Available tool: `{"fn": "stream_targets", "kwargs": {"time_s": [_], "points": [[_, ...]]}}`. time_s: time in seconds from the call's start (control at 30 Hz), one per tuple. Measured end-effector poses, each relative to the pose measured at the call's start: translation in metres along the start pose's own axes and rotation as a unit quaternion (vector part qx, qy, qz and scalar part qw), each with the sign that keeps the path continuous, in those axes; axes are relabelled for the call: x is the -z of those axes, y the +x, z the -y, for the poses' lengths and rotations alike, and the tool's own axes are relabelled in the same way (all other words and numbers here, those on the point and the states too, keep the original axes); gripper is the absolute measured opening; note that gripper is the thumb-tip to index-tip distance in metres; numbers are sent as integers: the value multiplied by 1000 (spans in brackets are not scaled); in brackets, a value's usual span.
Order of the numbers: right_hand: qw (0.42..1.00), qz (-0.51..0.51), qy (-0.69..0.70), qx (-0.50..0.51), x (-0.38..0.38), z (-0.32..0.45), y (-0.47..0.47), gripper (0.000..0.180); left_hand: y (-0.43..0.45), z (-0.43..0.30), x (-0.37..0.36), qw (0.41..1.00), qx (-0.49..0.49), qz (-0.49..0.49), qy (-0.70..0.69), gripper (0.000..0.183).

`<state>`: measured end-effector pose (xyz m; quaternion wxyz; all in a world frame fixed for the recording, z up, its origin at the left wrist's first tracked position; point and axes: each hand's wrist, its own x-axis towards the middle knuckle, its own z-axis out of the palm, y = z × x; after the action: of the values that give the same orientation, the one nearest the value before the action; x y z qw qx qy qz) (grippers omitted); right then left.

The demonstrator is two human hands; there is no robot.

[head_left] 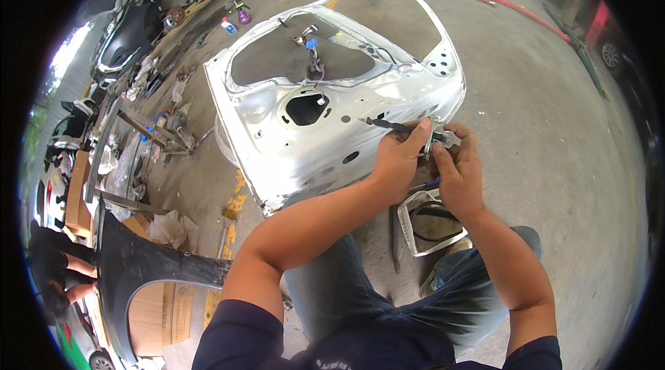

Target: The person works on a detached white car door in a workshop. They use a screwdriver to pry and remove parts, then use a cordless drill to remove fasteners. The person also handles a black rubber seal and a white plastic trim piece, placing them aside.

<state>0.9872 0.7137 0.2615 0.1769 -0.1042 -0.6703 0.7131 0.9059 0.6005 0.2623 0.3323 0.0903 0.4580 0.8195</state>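
Note:
In front of me lies a white car door shell [270, 147] with wires hanging through its large opening. Over its near right edge, my left hand [402, 154] grips a small metal part [430, 136] and a dark cable or rod [387, 124] that points left. My right hand [460, 162] pinches the same part from the right; a bit of clear plastic shows between its fingers. The part's exact kind is hidden by the fingers. Below my hands, between my legs, stands a white open container [408, 230] with a dark looped strip inside.
A black car fender [150, 250] and a cardboard box [150, 318] are at lower left, near another person [57, 271]. A metal frame [137, 128] and loose parts lie left. A spray bottle [243, 16] and a blue-white bottle [228, 26] stand beyond the door.

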Motion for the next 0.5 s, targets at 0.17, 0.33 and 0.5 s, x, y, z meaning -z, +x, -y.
{"fn": "stream_targets", "kwargs": {"time_s": [0.17, 0.33, 0.5], "points": [[989, -3, -56, 139, -1, -2, 0, 47, 2, 0, 0, 999, 1, -40, 3, 40], [990, 41, -123, 53, 5, 3, -3, 48, 2, 0, 1, 996, 19, -77, 28, 37], [990, 27, -81, 113, 5, -2, 0, 48, 1, 3, 2, 999, 13, -31, 12, 35]]}}
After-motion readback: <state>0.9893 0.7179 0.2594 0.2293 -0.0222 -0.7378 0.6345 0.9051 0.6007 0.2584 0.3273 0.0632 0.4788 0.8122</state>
